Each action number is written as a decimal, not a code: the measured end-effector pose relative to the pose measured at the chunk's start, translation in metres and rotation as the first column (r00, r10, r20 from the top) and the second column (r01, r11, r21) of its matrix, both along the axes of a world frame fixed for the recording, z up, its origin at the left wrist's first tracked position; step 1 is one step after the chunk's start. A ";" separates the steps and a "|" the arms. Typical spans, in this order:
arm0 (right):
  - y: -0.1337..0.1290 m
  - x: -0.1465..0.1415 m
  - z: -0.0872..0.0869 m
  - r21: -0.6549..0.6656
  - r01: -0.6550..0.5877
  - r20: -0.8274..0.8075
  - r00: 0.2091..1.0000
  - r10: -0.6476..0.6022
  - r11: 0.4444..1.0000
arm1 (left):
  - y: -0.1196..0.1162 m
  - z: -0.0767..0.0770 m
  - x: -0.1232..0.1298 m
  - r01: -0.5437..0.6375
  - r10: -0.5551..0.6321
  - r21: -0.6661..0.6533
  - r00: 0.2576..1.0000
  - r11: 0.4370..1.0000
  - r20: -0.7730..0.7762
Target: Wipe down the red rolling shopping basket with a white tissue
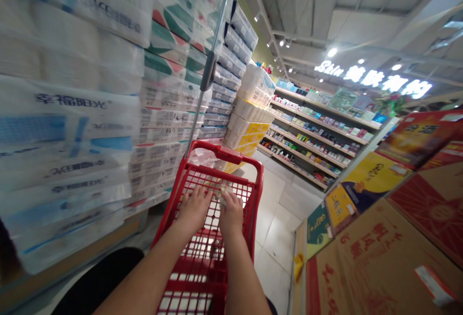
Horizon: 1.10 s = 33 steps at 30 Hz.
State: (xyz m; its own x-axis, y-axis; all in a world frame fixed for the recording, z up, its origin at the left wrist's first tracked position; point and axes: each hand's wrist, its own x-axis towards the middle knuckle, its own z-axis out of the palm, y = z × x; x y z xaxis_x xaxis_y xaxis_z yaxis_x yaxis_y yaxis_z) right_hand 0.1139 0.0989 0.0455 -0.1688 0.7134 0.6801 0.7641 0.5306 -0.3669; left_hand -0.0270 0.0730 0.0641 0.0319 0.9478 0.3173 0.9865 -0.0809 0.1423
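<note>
Grip: left hand [194,209] open, fingers spread over the red wire cart [226,152]; right hand [230,214] narrow, fingers curled on a pale crumpled wrapper [223,195], firmness unclear.
Wrapper: between hands, above cart mesh.
Risk: loose fingers could drop it through the mesh; cart drifting left could snag the wrapped toilet-paper packs [72,127].
Right of grip: cardboard cartons [361,257].
Ahead: store shelves [311,131].
</note>
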 end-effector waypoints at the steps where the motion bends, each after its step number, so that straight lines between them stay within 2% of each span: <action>1: 0.001 0.002 0.000 -0.008 0.055 -0.033 0.998 -0.056 0.998 | 0.000 0.000 0.000 0.004 -0.004 -0.002 1.000 1.000 -0.011; 3: 0.001 0.005 -0.001 -0.023 0.107 -0.064 0.992 -0.108 0.994 | 0.000 0.000 0.000 0.007 -0.007 -0.003 1.000 1.000 -0.019; 4: 0.001 0.004 -0.001 -0.024 0.089 -0.055 0.994 -0.090 0.996 | 0.000 0.000 0.001 0.003 -0.003 -0.003 1.000 1.000 -0.015; 8: -0.003 -0.006 0.000 -0.016 -0.106 0.052 0.993 0.107 0.994 | -0.001 0.002 0.002 -0.007 0.007 0.002 1.000 1.000 0.006; 9: -0.004 -0.007 0.001 -0.022 -0.107 0.054 0.993 0.108 0.994 | -0.001 0.002 0.002 -0.007 0.007 0.001 1.000 1.000 0.004; 12: -0.004 -0.004 0.004 -0.064 0.023 -0.009 1.000 -0.024 0.998 | -0.001 0.003 0.002 -0.002 0.002 -0.001 1.000 1.000 -0.018; 14: -0.004 -0.003 0.004 -0.087 0.062 -0.026 0.998 -0.064 0.994 | -0.001 0.003 0.002 -0.002 0.002 0.003 1.000 1.000 -0.027; 19: -0.004 -0.004 0.003 -0.078 -0.090 0.030 0.995 0.092 0.993 | 0.000 0.004 0.003 -0.006 0.006 0.017 1.000 1.000 -0.016; 24: -0.001 0.003 0.001 -0.099 0.078 -0.063 0.994 -0.084 0.992 | 0.000 0.003 0.003 0.001 -0.001 0.000 1.000 1.000 -0.018; 29: -0.001 0.007 -0.001 -0.072 -0.117 -0.021 0.993 0.116 0.991 | -0.001 -0.001 0.002 -0.002 0.002 0.002 1.000 1.000 0.000; 31: -0.003 0.008 0.001 -0.075 -0.104 -0.046 0.994 0.101 0.992 | -0.002 0.000 0.002 0.001 -0.001 0.006 1.000 1.000 0.003; 33: -0.008 0.007 0.003 -0.090 -0.038 -0.079 0.996 0.031 0.995 | -0.003 0.002 0.002 0.002 -0.002 0.008 1.000 1.000 0.001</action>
State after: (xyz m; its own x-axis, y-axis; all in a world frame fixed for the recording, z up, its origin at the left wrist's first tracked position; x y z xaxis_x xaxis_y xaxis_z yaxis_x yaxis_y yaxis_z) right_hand 0.1213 0.0909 0.0482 -0.1436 0.7678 0.6244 0.7135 0.5175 -0.4723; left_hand -0.0251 0.0702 0.0664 0.0334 0.9451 0.3252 0.9862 -0.0839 0.1428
